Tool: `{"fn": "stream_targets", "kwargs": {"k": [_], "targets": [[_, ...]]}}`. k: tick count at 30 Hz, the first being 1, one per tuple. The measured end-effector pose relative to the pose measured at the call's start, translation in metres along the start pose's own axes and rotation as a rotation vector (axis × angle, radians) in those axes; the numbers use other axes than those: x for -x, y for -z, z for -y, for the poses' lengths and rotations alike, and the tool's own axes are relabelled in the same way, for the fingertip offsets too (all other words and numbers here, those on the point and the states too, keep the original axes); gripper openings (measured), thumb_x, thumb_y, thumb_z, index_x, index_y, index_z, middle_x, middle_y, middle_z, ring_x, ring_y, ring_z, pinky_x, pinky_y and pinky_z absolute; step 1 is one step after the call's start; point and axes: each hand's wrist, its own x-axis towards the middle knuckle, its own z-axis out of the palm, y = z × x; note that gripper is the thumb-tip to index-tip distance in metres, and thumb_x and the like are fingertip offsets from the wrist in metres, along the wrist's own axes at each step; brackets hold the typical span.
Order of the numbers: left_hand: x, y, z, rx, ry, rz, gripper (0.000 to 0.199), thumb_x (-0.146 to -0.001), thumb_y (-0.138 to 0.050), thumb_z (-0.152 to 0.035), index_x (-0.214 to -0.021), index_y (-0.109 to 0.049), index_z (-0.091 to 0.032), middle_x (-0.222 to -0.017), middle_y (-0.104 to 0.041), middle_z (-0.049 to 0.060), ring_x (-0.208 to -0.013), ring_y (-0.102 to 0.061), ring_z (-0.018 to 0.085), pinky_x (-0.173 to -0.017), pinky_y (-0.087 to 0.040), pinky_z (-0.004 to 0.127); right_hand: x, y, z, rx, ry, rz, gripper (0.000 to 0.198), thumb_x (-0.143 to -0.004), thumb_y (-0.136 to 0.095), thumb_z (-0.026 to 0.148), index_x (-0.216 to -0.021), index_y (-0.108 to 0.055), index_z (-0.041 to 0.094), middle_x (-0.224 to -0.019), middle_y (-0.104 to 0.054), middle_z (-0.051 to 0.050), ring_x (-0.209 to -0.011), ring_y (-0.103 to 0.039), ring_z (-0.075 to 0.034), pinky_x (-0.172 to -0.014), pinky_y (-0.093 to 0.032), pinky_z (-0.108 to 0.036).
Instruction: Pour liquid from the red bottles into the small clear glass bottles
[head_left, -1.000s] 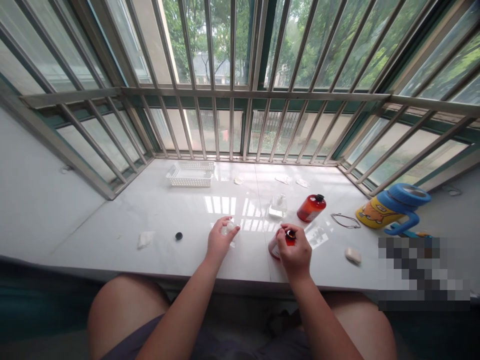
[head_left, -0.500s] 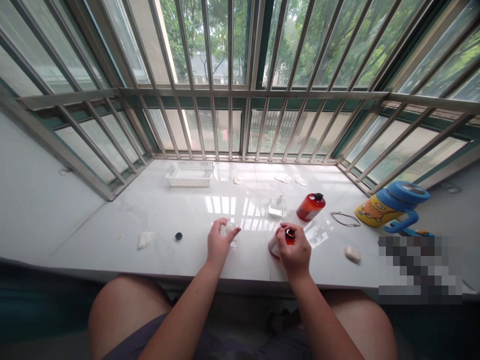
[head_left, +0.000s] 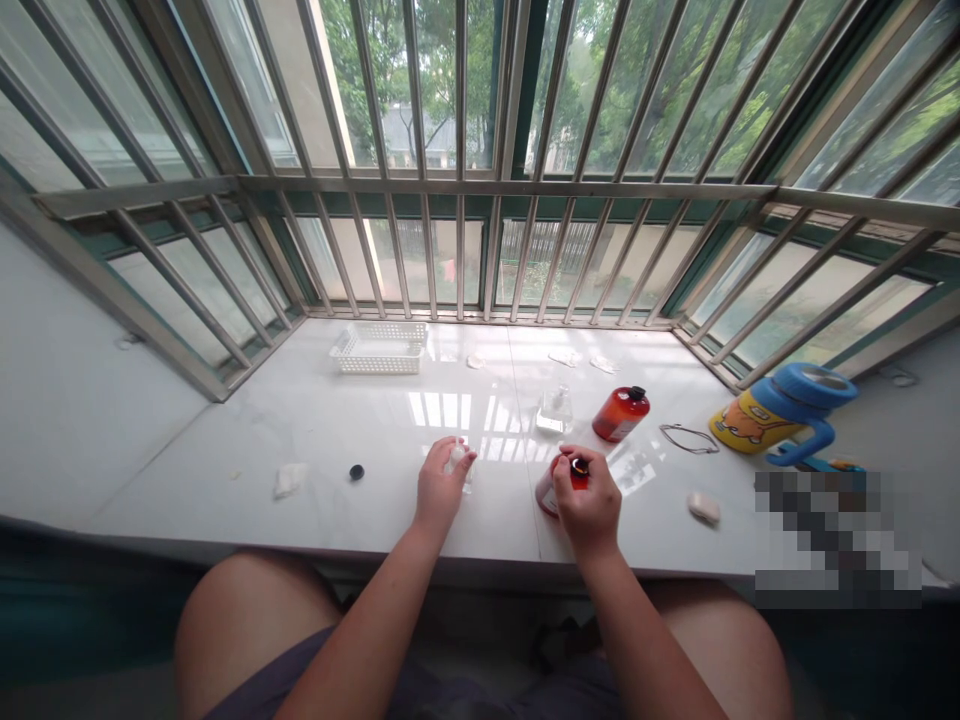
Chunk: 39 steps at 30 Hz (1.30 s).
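Observation:
My left hand point(head_left: 440, 487) curls its thumb and fingers around a small clear bottle point(head_left: 466, 482) on the white counter. Much of that bottle is covered by the fingers. My right hand point(head_left: 591, 502) is closed at the top of a red-brown bottle point(head_left: 547, 494), whose dark mouth shows between thumb and fingers. To the left of my left hand lies a small black cap point(head_left: 356, 472). A clear square bottle point(head_left: 554, 412) stands behind my right hand, and a second red bottle with a black cap point(head_left: 621, 414) is to its right.
At the back left sits a white perforated basket point(head_left: 381, 349). A blue and yellow flask point(head_left: 780, 410), a thin cord loop point(head_left: 689, 438) and a pale soap-like block point(head_left: 703, 508) occupy the right side. Crumpled white tissue point(head_left: 289, 480) lies left. Metal window bars point(head_left: 480, 187) close off the back.
My left thumb has drawn in a little toward the fingers around the clear bottle, and that hand has shifted slightly right. My right hand and the red-brown bottle look the same.

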Motion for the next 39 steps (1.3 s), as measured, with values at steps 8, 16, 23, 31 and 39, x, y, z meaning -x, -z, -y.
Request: {"fn": "stream_targets", "kwargs": {"k": [8, 16, 23, 31, 39], "targets": [[-0.002, 0.011, -0.001, -0.028, -0.025, 0.144, 0.031, -0.106, -0.056, -0.051, -0.115, -0.07, -0.025, -0.127, -0.071, 0.011, -0.126, -0.066, 0.028, -0.114, -0.049, 0.047, 0.0, 0.0, 0.001, -0.003, -0.009, 0.002, 0.017, -0.1, -0.062, 0.039, -0.104, -0.066, 0.024, -0.109, -0.076, -0.005, -0.098, -0.073, -0.025, -0.088, -0.056, -0.037], [0.005, 0.005, -0.002, 0.056, 0.148, 0.044, 0.029, -0.098, -0.068, -0.053, -0.104, -0.058, -0.026, -0.138, -0.073, 0.011, -0.133, -0.067, 0.029, -0.112, -0.051, 0.05, 0.0, 0.001, 0.002, -0.006, -0.011, 0.006, 0.019, -0.1, -0.062, 0.04, -0.106, -0.067, 0.023, -0.109, -0.076, -0.006, -0.097, -0.073, -0.025, -0.087, -0.057, -0.038], [0.005, 0.008, -0.004, 0.014, 0.081, 0.105, 0.032, -0.103, -0.062, -0.051, -0.121, -0.068, -0.026, -0.138, -0.073, 0.011, -0.133, -0.067, 0.03, -0.114, -0.05, 0.049, 0.0, 0.001, 0.001, -0.01, -0.004, 0.006, 0.02, -0.099, -0.062, 0.04, -0.108, -0.068, 0.023, -0.108, -0.076, -0.006, -0.097, -0.073, -0.026, -0.087, -0.057, -0.039], [0.001, 0.01, -0.001, -0.016, -0.005, 0.147, 0.035, -0.106, -0.056, -0.052, -0.123, -0.07, -0.026, -0.132, -0.073, 0.01, -0.13, -0.067, 0.029, -0.116, -0.049, 0.046, 0.0, 0.001, 0.003, -0.024, -0.009, 0.001, 0.017, -0.099, -0.063, 0.039, -0.105, -0.067, 0.023, -0.108, -0.076, -0.006, -0.097, -0.073, -0.025, -0.087, -0.057, -0.037], [-0.005, 0.021, -0.003, -0.014, -0.028, 0.306, 0.038, -0.106, -0.052, -0.054, -0.125, -0.071, -0.026, -0.139, -0.067, 0.012, -0.135, -0.062, 0.03, -0.119, -0.046, 0.048, -0.001, 0.001, 0.004, -0.018, -0.007, -0.002, 0.017, -0.099, -0.063, 0.039, -0.105, -0.067, 0.023, -0.107, -0.076, -0.006, -0.095, -0.073, -0.025, -0.086, -0.057, -0.037]]}}
